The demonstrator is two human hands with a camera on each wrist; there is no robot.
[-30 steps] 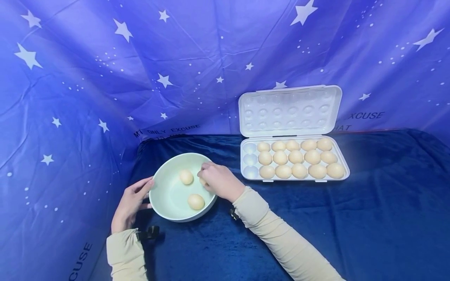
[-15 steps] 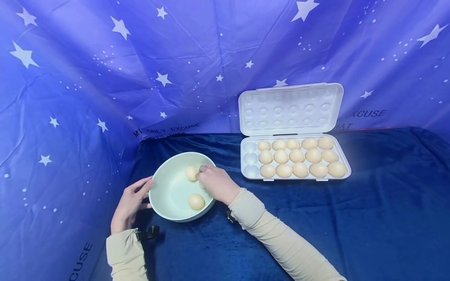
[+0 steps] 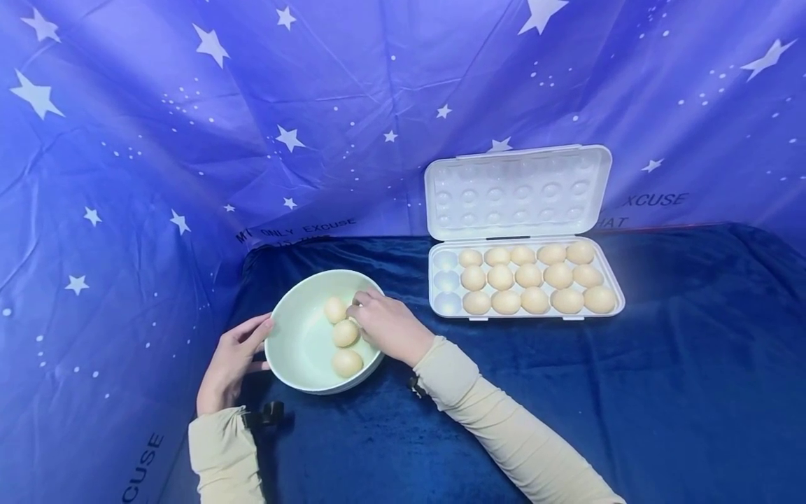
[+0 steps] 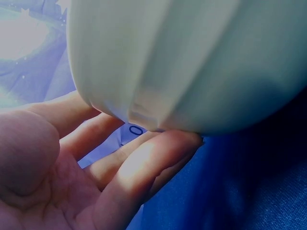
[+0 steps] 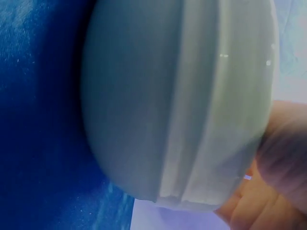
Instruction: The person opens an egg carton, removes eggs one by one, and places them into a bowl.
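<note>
In the head view a pale green bowl (image 3: 301, 350) stands at the left of the table. My left hand (image 3: 228, 364) grips its left side, the thumb at the rim; the left wrist view shows other fingers (image 4: 148, 163) against the ribbed outside. My right hand (image 3: 393, 325) reaches over the right rim, its fingers loosely bent beside the eggs. Three eggs lie in a row in the bowl: a far egg (image 3: 336, 309), a middle egg (image 3: 345, 333) by the fingers, and a near egg (image 3: 348, 362). The right wrist view mostly shows the bowl's outer wall (image 5: 144, 105).
To the right stands a white egg box (image 3: 525, 316), its lid (image 3: 519, 192) raised. Several eggs (image 3: 535, 300) fill it apart from the bare left column (image 3: 447, 281). Dark blue cloth (image 3: 504, 378) covers the table; a starry curtain (image 3: 352, 175) hangs behind and to the left.
The middle egg, hidden in my right hand before, now lies in the bowl out of its grasp. The far egg shifted right, then back left. My left hand stays on the bowl.
</note>
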